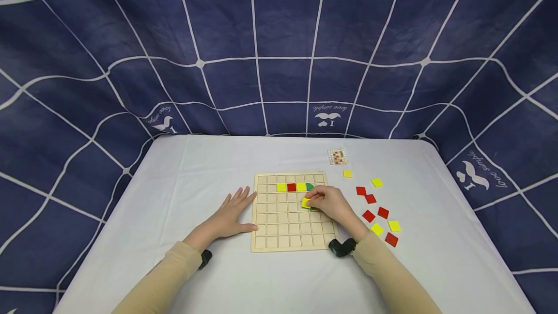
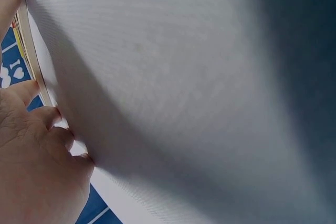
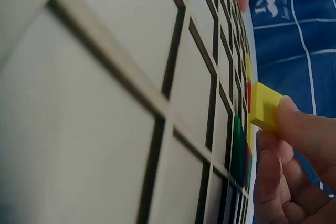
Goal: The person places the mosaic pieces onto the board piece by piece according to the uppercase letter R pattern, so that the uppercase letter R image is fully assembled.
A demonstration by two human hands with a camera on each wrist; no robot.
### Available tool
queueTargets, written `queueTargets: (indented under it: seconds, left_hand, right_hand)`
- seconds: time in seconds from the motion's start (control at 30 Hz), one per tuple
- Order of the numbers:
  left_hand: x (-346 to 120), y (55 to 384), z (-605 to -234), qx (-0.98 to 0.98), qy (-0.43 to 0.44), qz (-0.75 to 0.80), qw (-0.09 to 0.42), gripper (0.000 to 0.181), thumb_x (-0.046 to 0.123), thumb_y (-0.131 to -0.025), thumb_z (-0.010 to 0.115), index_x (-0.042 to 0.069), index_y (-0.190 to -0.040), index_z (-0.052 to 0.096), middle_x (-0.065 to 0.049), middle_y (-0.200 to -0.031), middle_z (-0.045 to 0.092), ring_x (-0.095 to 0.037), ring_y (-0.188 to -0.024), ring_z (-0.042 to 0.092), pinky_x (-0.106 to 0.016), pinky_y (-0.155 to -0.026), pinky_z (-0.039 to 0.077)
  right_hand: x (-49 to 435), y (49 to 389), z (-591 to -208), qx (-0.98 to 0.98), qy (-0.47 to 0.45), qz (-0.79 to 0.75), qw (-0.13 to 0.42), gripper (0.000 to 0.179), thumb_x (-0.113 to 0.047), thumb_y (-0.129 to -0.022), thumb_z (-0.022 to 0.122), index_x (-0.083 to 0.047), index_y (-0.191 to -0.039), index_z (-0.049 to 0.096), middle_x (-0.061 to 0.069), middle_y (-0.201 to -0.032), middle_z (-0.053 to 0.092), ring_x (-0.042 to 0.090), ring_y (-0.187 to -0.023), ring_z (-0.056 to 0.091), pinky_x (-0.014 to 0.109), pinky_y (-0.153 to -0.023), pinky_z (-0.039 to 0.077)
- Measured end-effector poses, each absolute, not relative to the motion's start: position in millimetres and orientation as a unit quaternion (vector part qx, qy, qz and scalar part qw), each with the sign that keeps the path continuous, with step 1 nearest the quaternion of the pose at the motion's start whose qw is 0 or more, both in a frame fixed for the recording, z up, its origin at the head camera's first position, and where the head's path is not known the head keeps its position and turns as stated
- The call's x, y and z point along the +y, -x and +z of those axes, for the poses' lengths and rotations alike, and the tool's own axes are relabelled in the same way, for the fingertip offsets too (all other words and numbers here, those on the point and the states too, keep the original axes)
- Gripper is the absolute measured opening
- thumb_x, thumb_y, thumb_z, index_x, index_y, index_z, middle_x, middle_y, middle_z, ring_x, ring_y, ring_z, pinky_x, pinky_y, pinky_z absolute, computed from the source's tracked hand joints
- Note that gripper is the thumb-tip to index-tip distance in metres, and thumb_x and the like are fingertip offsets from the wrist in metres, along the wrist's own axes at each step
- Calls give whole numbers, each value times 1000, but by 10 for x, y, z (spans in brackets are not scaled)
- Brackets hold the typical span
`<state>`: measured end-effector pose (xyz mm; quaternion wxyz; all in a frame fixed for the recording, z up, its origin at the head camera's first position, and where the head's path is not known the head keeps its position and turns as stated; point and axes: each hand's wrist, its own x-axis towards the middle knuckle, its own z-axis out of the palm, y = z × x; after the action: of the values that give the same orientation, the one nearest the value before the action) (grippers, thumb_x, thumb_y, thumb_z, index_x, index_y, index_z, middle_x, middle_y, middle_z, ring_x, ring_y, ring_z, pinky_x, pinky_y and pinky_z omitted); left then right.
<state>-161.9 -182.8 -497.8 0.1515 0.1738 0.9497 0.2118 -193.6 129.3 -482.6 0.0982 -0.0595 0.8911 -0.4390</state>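
My right hand (image 1: 334,203) pinches a yellow square tile (image 3: 264,107) between thumb and fingers, close over the wooden grid board (image 1: 279,242). In the board's upper part a row of tiles runs yellow (image 1: 281,188), red (image 1: 291,187), yellow (image 1: 301,187), then a green piece with a curved edge (image 1: 310,186). More green (image 3: 239,148) shows in the right wrist view, near the held tile; in the head view my fingers partly hide it. My left hand (image 1: 230,216) lies with fingers spread on the white cloth, its thumb and index fingertip at the board's left edge.
Loose red tiles (image 1: 368,215) and yellow tiles (image 1: 394,226) lie scattered right of the board, some beside my right forearm. A small printed pattern card (image 1: 337,157) lies beyond the board's far right corner. A blue checked curtain (image 1: 279,81) surrounds the white-covered table (image 1: 209,159).
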Motion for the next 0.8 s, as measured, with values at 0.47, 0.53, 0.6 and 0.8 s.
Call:
queueTargets:
  seconds: [0.47,0.53,0.6,0.8]
  left_hand:
    - [-1825,1632,-4974,951,-170,208,152,101,59,-80,72,15,-158,25,-14,-166,11,-34,-154,3,-55,-124,3]
    - [-1823,1632,-4972,951,-170,210,152,101,58,-80,72,15,-157,25,-14,-166,11,-34,-154,4,-55,-124,3]
    - [-1822,1632,-4973,951,-171,208,152,101,58,-80,72,15,-157,25,-14,-166,11,-34,-154,4,-55,-124,4]
    - [-1821,1634,-4978,951,-171,210,151,101,59,-80,72,15,-157,25,-14,-166,12,-34,-154,4,-56,-124,4]
  right_hand:
    - [1139,1931,-4843,927,127,-348,58,6,-8,-82,79,-12,-87,78,-3,-79,60,10,-69,51,21,-62,45]
    - [1130,1932,-4838,928,132,-344,57,6,-8,-82,79,-11,-87,78,-3,-80,59,10,-69,50,21,-62,44]
    - [1129,1933,-4835,928,134,-341,60,7,-8,-82,78,-11,-88,79,-3,-80,59,10,-69,49,21,-63,43]
    - [1241,1966,-4795,920,104,-369,84,10,-14,-84,78,-15,-94,78,-1,-88,63,13,-74,52,22,-66,44]
